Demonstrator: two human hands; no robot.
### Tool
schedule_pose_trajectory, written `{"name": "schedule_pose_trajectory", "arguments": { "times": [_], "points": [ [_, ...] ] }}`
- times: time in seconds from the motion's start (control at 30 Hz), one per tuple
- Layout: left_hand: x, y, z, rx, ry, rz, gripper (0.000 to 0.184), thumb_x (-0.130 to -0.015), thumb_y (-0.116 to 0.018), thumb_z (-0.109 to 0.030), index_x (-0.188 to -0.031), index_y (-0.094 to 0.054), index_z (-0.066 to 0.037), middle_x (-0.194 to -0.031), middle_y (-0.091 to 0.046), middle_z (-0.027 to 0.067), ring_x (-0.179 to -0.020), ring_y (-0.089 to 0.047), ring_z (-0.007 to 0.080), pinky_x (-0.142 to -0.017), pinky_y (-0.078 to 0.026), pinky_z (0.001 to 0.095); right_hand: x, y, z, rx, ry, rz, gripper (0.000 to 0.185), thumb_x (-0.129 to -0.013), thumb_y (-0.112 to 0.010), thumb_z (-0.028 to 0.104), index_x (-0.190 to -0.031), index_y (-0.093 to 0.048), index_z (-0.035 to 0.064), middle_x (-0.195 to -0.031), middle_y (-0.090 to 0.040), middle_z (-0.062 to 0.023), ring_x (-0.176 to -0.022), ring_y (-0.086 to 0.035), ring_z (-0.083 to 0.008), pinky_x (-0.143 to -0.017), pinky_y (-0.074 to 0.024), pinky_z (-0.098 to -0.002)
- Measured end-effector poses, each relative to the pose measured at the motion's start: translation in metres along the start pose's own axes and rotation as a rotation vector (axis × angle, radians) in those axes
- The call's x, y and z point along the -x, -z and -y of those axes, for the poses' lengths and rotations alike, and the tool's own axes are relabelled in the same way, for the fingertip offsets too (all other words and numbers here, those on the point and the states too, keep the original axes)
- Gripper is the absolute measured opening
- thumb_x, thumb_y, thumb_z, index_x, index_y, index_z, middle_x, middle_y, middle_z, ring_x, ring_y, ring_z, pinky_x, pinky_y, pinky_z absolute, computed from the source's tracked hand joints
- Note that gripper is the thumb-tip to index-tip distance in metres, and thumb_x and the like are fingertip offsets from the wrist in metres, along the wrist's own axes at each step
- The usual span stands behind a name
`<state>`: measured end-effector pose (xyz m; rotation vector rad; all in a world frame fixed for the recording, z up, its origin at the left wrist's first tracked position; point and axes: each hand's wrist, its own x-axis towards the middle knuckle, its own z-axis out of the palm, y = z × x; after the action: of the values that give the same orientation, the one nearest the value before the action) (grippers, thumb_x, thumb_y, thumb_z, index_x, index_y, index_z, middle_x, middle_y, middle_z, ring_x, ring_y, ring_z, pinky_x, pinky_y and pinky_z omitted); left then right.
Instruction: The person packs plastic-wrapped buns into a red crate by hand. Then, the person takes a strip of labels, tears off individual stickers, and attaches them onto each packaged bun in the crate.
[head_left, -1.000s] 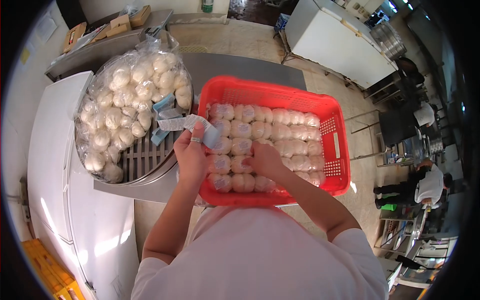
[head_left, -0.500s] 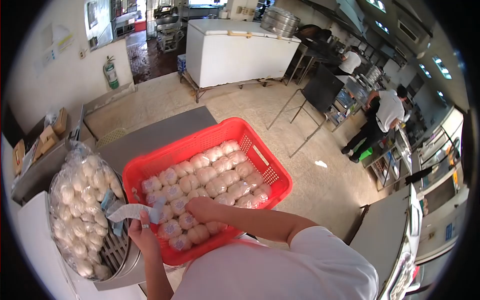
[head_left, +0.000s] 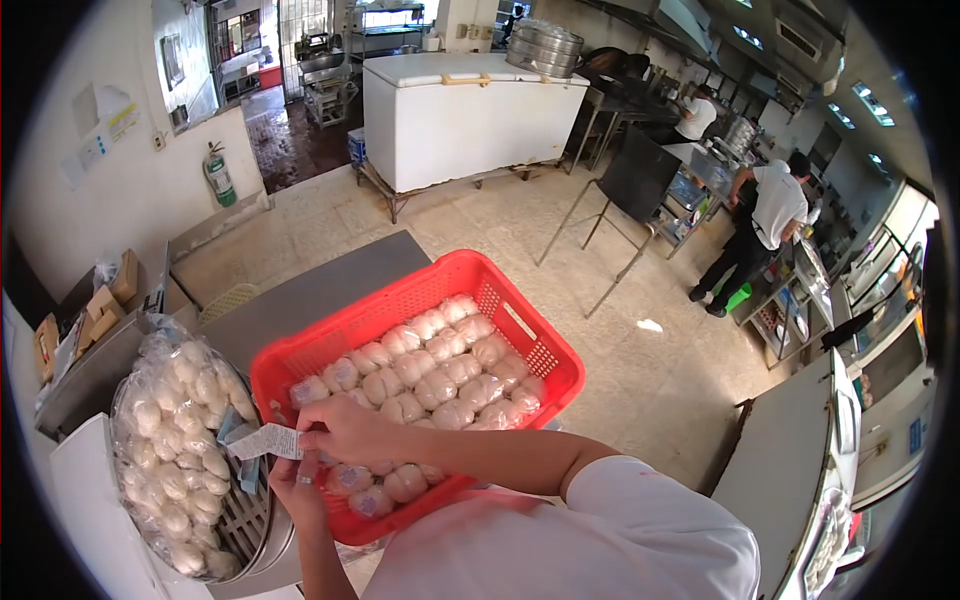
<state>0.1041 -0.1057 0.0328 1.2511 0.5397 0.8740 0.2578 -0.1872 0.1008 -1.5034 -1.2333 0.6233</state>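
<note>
Some bits are covered up or too tiny to read.
The right hand (head_left: 348, 428) and arm (head_left: 485, 456) cover some of the round white buns (head_left: 435, 388) in the red basket (head_left: 562, 365). The words on the paper strip (head_left: 268, 441) are too small to read, and so are those on the wall papers (head_left: 95, 150). The bottom edge cuts off the white shirt (head_left: 610, 535).

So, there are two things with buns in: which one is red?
The basket, on the right, with long, straight sides. The tray left of it is round and grey.
</note>
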Motion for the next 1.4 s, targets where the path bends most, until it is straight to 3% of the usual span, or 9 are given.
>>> {"name": "schedule_pose_trajectory", "arguments": {
  "times": [0.1,0.47,0.7,0.8,1.0,1.07,1.2,1.27,1.4],
  "points": [
    [-0.003,0.023,0.014,0.203,0.076,-0.023,0.02,-0.101,-0.066,-0.016,-0.108,-0.069,0.002,-0.101,-0.071,0.0041,-0.09,-0.064,0.0104,-0.081,-0.05,0.0243,-0.001,-0.006,-0.006,0.092,0.219,-0.048,0.012,-0.084,-0.074,0.005,-0.094,-0.07,-0.0009,-0.084,-0.069,-0.016,-0.082,-0.068,-0.0333,-0.072,-0.052,-0.0414],
    [-0.007,0.012,0.002,0.44,0.146,-0.154,0.017,-0.105,-0.058,-0.016,-0.099,-0.067,-0.003,-0.094,-0.068,0.0031,-0.085,-0.063,0.0101,-0.076,-0.05,0.0278,0.001,-0.022,-0.01,0.163,0.32,-0.022,0.018,-0.084,-0.071,0.004,-0.102,-0.069,0.0039,-0.096,-0.066,-0.0133,-0.092,-0.065,-0.0349,-0.078,-0.0515,-0.0447],
    [-0.005,0.004,-0.003,0.334,0.119,-0.149,0.019,-0.106,-0.057,-0.017,-0.092,-0.063,-0.005,-0.089,-0.065,0.0015,-0.081,-0.059,0.0073,-0.073,-0.046,0.0262,0.008,-0.021,-0.008,0.403,0.458,-0.025,0.015,-0.079,-0.066,0.005,-0.094,-0.068,0.0036,-0.095,-0.062,-0.0138,-0.088,-0.064,-0.0352,-0.075,-0.0523,-0.0459],
    [-0.006,0.004,-0.002,0.307,0.112,-0.125,0.02,-0.106,-0.057,-0.017,-0.091,-0.062,-0.006,-0.089,-0.064,0.0008,-0.08,-0.058,0.0069,-0.072,-0.046,0.0257,0.01,-0.027,-0.014,0.473,0.522,-0.073,0.03,-0.063,-0.078,0.006,-0.09,-0.064,0.0065,-0.1,-0.058,-0.0094,-0.087,-0.061,-0.0302,-0.073,-0.0506,-0.0424],
    [-0.011,0.006,0.003,0.339,0.201,-0.24,0.023,-0.106,-0.057,-0.02,-0.088,-0.062,-0.007,-0.085,-0.064,-0.0004,-0.072,-0.056,0.0075,-0.063,-0.045,0.0269,0.022,-0.015,0.024,0.329,0.77,-0.114,0.023,-0.07,-0.076,0.003,-0.087,-0.061,0.0067,-0.097,-0.059,-0.0073,-0.085,-0.06,-0.0279,-0.072,-0.051,-0.0413],
    [-0.013,0.01,0.0,0.204,0.159,-0.311,0.025,-0.105,-0.061,-0.022,-0.085,-0.064,-0.006,-0.079,-0.064,-0.0013,-0.068,-0.059,0.0086,-0.059,-0.047,0.0291,0.028,-0.006,0.044,0.205,0.719,-0.158,0.019,-0.076,-0.075,0.0,-0.088,-0.062,0.0066,-0.094,-0.062,-0.0069,-0.085,-0.062,-0.0299,-0.073,-0.0526,-0.0401],
    [-0.015,0.012,0.006,0.397,0.117,-0.274,0.015,-0.104,-0.063,-0.019,-0.098,-0.065,-0.005,-0.096,-0.068,0.002,-0.086,-0.063,0.0118,-0.08,-0.051,0.0305,0.021,0.028,0.034,0.187,0.242,-0.294,0.012,-0.083,-0.074,-0.002,-0.09,-0.066,0.0029,-0.08,-0.065,-0.0067,-0.073,-0.065,-0.0191,-0.067,-0.0532,-0.0357],
    [-0.013,0.01,0.006,0.382,0.093,-0.233,0.016,-0.104,-0.062,-0.017,-0.102,-0.067,-0.002,-0.101,-0.07,0.0032,-0.091,-0.065,0.0122,-0.086,-0.053,0.0306,0.026,0.041,0.007,0.125,-0.173,-0.195,0.011,-0.084,-0.076,0.0,-0.088,-0.067,0.0003,-0.077,-0.067,-0.0076,-0.071,-0.065,-0.0142,-0.065,-0.0531,-0.0323],
    [-0.012,0.009,0.003,0.371,0.09,-0.179,0.018,-0.104,-0.061,-0.017,-0.104,-0.068,0.0,-0.104,-0.071,0.0045,-0.093,-0.066,0.0116,-0.086,-0.054,0.0292,0.053,0.033,-0.056,0.346,-0.407,0.132,0.02,-0.081,-0.079,0.003,-0.095,-0.065,-0.0005,-0.078,-0.069,-0.0099,-0.073,-0.068,-0.0157,-0.065,-0.0537,-0.0318]
  ]
}}
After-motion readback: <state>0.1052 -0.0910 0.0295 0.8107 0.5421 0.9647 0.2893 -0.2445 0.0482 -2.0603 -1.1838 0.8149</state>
